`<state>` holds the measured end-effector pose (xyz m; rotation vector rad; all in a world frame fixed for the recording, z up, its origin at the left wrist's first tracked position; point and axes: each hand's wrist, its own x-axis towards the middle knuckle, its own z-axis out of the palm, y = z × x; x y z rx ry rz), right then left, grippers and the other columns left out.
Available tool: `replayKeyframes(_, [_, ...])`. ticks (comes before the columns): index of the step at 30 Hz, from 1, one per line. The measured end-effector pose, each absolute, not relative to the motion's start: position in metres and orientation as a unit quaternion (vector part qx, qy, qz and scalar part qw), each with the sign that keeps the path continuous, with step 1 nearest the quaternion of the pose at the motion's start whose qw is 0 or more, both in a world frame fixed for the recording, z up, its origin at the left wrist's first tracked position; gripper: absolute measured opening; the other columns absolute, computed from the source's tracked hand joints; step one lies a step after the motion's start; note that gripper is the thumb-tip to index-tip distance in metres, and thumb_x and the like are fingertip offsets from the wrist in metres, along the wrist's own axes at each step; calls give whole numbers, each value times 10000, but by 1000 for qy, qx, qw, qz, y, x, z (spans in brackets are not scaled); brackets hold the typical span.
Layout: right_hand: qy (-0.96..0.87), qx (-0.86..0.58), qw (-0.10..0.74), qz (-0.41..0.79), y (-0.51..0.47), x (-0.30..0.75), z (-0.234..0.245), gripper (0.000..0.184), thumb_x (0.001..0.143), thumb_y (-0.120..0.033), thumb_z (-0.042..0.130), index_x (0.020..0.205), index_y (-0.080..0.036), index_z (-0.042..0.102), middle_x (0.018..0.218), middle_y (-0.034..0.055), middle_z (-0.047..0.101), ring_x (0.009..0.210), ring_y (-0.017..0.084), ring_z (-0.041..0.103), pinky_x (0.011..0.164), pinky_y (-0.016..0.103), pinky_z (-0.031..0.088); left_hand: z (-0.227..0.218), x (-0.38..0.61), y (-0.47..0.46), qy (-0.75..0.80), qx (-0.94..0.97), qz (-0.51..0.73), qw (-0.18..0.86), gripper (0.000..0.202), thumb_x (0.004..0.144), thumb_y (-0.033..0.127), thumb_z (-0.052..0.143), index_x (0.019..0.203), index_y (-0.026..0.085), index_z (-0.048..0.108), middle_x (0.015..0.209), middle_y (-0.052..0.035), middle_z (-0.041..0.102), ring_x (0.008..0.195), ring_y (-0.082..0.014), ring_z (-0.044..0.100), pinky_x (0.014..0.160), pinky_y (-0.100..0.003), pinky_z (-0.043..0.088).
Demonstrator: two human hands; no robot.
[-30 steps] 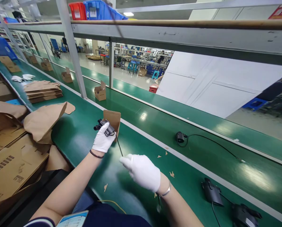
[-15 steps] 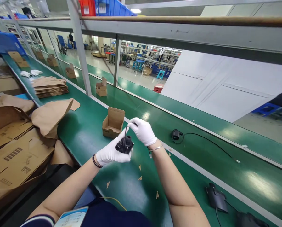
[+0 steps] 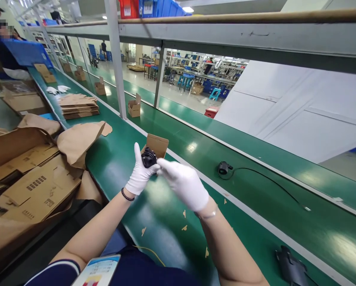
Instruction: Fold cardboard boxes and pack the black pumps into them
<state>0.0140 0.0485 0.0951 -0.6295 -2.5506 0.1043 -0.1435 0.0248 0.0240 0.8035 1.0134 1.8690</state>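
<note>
My left hand (image 3: 140, 174), in a white glove, grips a small black device (image 3: 149, 157) just in front of an open brown cardboard box (image 3: 157, 145) on the green belt (image 3: 255, 206). Its forefinger points up. My right hand (image 3: 184, 183), also gloved, is closed with its fingertips against the device's right side. The cable it was winding is hidden behind the hands.
Another black device with a long cable (image 3: 225, 168) lies on the belt to the right. A black part (image 3: 291, 268) sits at the lower right. Flat cartons (image 3: 31, 174) pile up at left, a stack of folded boxes (image 3: 78, 106) farther back. Small open boxes (image 3: 134, 107) ride the belt.
Both hands brought the device together and wound its cable. The device has moved up toward the open box. The view has shifted left.
</note>
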Motion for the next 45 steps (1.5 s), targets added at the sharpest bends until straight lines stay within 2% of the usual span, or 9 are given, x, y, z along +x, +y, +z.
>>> replayKeyframes(9, [-926,-256,254,109,130,-59,111,364,971,-267,442,1318,-228,540,1231,51,653,1107,177,596,982,293,444,37,-167,74,499,481,700,173,885,748,145,643,1471,284,152,1525,-107,268,1409,-254,303,1169,-371,240])
replayKeyframes(12, [-949,-280,125,77,156,-73,108,360,982,-256,406,1300,-187,558,1214,88,660,1091,192,604,949,292,435,20,-194,75,626,536,562,63,829,644,190,739,1391,175,380,1507,-177,272,1427,-342,238,1183,-443,181])
replayKeyframes(16, [-960,-256,-87,69,168,-94,83,274,927,-242,515,1143,-193,676,1086,72,714,958,187,651,824,257,447,-18,-213,63,731,557,393,24,411,701,277,698,1099,202,633,1499,-160,311,1375,-402,309,1108,-537,282])
replayKeyframes(20, [-954,-259,-128,81,165,-106,61,171,879,-268,599,989,-219,720,986,25,734,847,163,659,732,231,444,-35,-210,63,722,600,341,49,138,792,290,586,853,208,678,1292,-126,540,1185,-329,513,1011,-453,405])
replayKeyframes(26, [-956,-293,10,19,160,-67,62,390,1009,-360,307,1215,-171,578,1182,139,636,1029,230,595,815,315,428,-16,-214,59,721,592,348,90,226,855,374,526,895,233,698,996,-88,651,896,-251,611,856,-352,464])
replayKeyframes(30, [-981,-186,48,20,147,-37,44,397,936,-501,484,1105,-184,653,1088,115,663,1038,238,566,878,351,401,-7,-230,40,688,643,303,148,303,760,434,650,1004,260,696,899,-55,660,761,-227,605,771,-317,466])
replayKeyframes(34, [-989,-143,44,3,141,-29,27,224,884,-377,615,925,-184,722,1087,100,669,1064,240,546,973,410,338,3,-236,41,635,715,241,162,116,746,345,648,713,238,675,672,-33,560,631,-196,536,706,-309,435])
replayKeyframes(38, [-961,-264,77,-17,152,-34,36,270,956,-283,477,957,-192,732,1023,111,679,915,204,584,782,324,415,26,-236,76,619,734,265,91,221,794,277,576,587,201,596,664,-62,520,709,-217,523,766,-358,398])
replayKeyframes(45, [-960,-263,-59,-72,144,-60,55,263,914,-225,495,922,-121,736,887,177,716,932,289,624,846,434,383,26,-220,131,583,774,204,141,343,648,217,655,364,185,466,513,-128,508,809,-325,548,829,-480,350])
